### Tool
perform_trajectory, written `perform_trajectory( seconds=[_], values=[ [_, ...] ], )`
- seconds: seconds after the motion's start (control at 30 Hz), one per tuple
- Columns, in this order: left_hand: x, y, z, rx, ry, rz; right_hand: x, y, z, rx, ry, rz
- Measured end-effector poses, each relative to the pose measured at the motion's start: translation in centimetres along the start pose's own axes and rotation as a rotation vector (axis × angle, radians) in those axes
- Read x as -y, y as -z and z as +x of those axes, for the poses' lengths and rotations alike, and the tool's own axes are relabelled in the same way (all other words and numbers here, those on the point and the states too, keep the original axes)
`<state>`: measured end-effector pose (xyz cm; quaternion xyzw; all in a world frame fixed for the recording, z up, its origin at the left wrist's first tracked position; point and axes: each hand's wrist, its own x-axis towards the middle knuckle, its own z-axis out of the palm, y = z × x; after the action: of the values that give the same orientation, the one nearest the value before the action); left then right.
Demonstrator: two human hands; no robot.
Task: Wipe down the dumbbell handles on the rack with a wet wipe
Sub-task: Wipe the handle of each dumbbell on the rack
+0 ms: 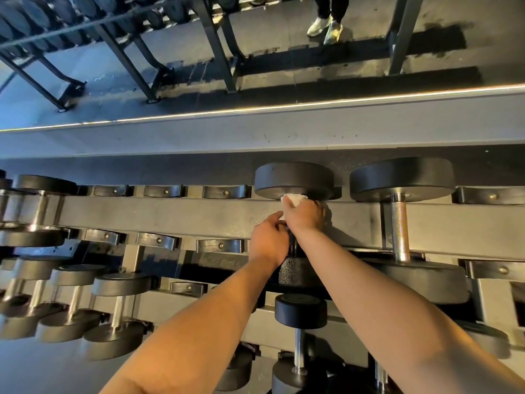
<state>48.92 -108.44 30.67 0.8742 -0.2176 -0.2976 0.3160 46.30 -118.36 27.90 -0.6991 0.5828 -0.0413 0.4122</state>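
Lower tier, nearest: one small dumbbell (299, 311) right under the forearms. Row of four smaller dumbbells (75, 297) off to the left, chrome handles bare. More below the arms, too hidden to count.

Left hand (268, 243): fingers curled round the near end of the handle (292, 241), just above the near head (295, 275). Probably a brace, to keep the weight from rolling in its cradles during rubbing.

Right hand (305, 216): clenched over the wet wipe (294, 199), the wipe wrapped on the far end of that same handle, close against the far head (294, 180). One white corner poking out past the knuckles. A full-fist grip, likely chosen to cover the whole round of the bar in a single stroke.

Position of the piece being cleaned: top tier of the rack (170, 217), lying front to back across both rails.

Neighbouring dumbbell (399, 226): just to the right, knurled handle exposed, no hand or wipe on it.

Empty cradles (163, 191): three pairs to the left of the hands, one pair at far right.

Top-tier count: two large dumbbells at right, one smaller at left, plus a partial one cut off by the left edge. Hands, two; wipes, one.

Farthest: light strip (255, 109), dark frame legs (216, 44), one pair of pale shoes (326, 29) on a standing person.
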Motion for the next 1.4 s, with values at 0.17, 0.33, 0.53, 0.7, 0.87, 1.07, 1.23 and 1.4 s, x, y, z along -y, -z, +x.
perform_trajectory(
  seconds=[0.17,0.33,0.53,0.7,0.87,1.07,1.23,1.4],
  values=[
    [-0.2,0.2,-0.2,-0.007,-0.026,-0.002,0.8,-0.1,0.5,-0.004,-0.015,-0.027],
    [-0.4,0.2,-0.4,-0.022,-0.044,-0.009,0.2,-0.4,0.2,0.028,0.034,-0.082],
    [-0.6,0.3,-0.6,-0.024,-0.018,-0.010,-1.3,-0.1,-0.8,0.070,0.056,-0.174],
    [-0.7,0.4,-0.6,-0.030,-0.021,0.013,-0.7,-0.3,1.1,0.099,0.031,-0.011],
    [-0.3,0.4,-0.3,-0.029,-0.024,-0.007,-0.3,-0.7,1.9,0.149,0.026,0.002],
    [-0.7,0.5,-0.4,-0.074,0.030,-0.092,-2.2,-0.3,-0.5,0.261,-0.013,-0.082],
    [-0.7,0.5,-0.4,-0.073,0.063,-0.124,-3.3,-0.2,-0.8,0.424,-0.087,-0.108],
    [-0.6,0.6,-0.4,-0.060,0.070,-0.128,-2.9,1.2,-1.7,0.531,-0.097,-0.224]
  ],
)
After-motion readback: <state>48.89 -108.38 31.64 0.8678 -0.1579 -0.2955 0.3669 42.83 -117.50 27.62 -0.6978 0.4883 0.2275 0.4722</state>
